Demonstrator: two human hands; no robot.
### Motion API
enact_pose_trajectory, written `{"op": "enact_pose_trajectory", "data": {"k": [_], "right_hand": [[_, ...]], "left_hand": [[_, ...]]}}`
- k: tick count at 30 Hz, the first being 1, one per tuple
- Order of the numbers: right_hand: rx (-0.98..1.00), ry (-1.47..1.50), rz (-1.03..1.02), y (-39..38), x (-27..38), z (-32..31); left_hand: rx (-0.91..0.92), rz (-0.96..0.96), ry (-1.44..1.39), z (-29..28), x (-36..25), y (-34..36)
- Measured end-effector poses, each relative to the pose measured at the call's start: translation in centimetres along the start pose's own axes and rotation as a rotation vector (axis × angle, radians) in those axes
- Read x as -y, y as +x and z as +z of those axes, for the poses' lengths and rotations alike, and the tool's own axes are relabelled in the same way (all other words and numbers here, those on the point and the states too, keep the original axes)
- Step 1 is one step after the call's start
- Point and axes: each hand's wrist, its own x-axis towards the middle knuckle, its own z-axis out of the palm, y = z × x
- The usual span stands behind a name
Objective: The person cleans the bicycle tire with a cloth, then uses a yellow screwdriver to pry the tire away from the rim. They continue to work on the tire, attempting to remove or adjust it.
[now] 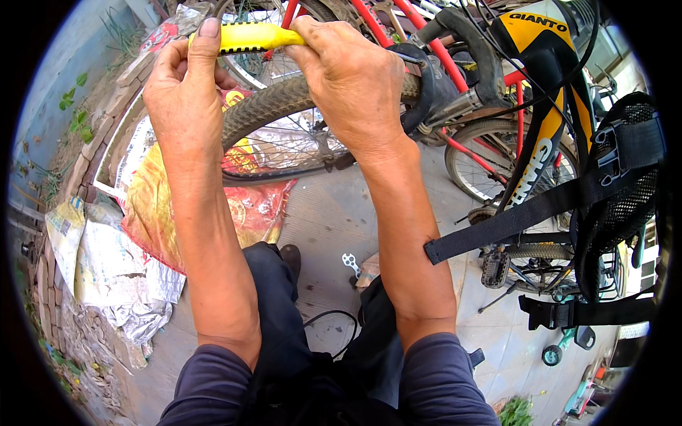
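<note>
I see both hands raised above the knobby bicycle tyre, sharing a yellow ribbed handle. My left hand curls around its left end, thumb lying flat along the top. My right hand closes over the right end, fingers wrapped down and hiding whatever continues past it. The handle's long axis runs nearly level, left to right, its right end dipping slightly towards the red bicycle frame. It sits just above the tyre, apart from it. A small flat metal wrench lies on the pavement below.
</note>
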Motion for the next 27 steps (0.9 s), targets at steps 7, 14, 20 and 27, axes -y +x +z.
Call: {"op": "enact_pose_trajectory", "data": {"k": [7, 14, 20, 27], "right_hand": [[-0.052, 0.03, -0.044, 0.2, -0.3, 0.3], [-0.052, 0.014, -0.05, 0.0, -0.5, 0.4], [-0.036, 0.007, 0.01, -0.1, -0.1, 0.6], [-0.067, 0.03, -0.037, 0.2, -0.3, 0.4]], "left_hand": [[0.107, 0.115, -0.16, 0.0, 0.1, 0.2], [-0.005, 0.009, -0.112, 0.2, -0.6, -0.1], [-0.06, -0.035, -0.095, -0.2, 0.2, 0.1], [0.016, 0.017, -0.113, -0.2, -0.2, 0.1]]}}
